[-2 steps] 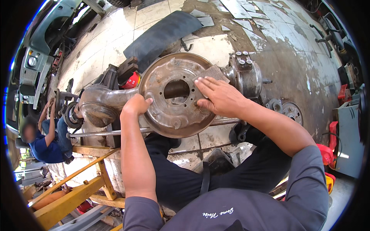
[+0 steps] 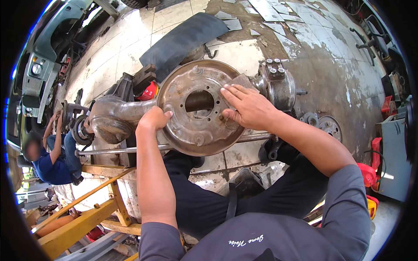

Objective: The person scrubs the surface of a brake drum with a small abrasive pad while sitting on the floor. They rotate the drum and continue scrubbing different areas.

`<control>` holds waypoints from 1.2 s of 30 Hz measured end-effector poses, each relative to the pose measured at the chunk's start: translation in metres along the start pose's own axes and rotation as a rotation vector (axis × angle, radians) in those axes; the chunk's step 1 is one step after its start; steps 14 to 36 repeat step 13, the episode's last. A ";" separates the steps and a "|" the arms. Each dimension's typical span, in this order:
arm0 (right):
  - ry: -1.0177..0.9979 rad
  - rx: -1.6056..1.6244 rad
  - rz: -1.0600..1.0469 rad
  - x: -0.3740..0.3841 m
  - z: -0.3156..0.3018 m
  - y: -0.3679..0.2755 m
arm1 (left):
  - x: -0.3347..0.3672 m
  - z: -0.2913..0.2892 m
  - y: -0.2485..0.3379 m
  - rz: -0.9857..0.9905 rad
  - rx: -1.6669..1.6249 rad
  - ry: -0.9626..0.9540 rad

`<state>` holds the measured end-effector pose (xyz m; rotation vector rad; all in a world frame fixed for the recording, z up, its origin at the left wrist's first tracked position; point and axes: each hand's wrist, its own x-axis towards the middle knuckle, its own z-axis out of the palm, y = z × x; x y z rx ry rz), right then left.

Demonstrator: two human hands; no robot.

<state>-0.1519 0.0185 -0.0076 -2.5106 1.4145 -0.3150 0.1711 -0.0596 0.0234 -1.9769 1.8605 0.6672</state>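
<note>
A round, brown-grey metal backing plate (image 2: 178, 130) with a large centre hole and several small bolt holes stands tilted in front of me. My left hand (image 2: 153, 118) grips its left rim, thumb on the face and the other fingers hidden behind. Against the plate's right side, my right hand (image 2: 248, 106) presses a worn brownish sheet of sandpaper (image 2: 245, 81) with its fingers nearly flat. Part of the sheet is covered by that hand. Behind the plate lies an axle housing (image 2: 114, 117), with a round steel hub-like end (image 2: 278, 89) at the right.
A steel rod (image 2: 126, 150) runs below the axle. Beyond it a black curved panel (image 2: 183, 41) lies on the tiled floor. A yellow frame (image 2: 82, 222) stands at lower left, near a person in blue (image 2: 54, 167). A grey cabinet (image 2: 394, 148) is at right.
My right hand has shifted very slightly up and to the right on the plate's face. The left hand and the plate stay in place.
</note>
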 end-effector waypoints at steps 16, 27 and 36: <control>-0.204 -0.115 -0.037 0.008 0.016 -0.003 | 0.001 -0.011 0.010 -0.016 0.003 -0.055; -0.204 -0.115 -0.037 0.008 0.016 -0.003 | 0.001 -0.011 0.010 -0.016 0.003 -0.055; -0.204 -0.115 -0.037 0.008 0.016 -0.003 | 0.001 -0.011 0.010 -0.016 0.003 -0.055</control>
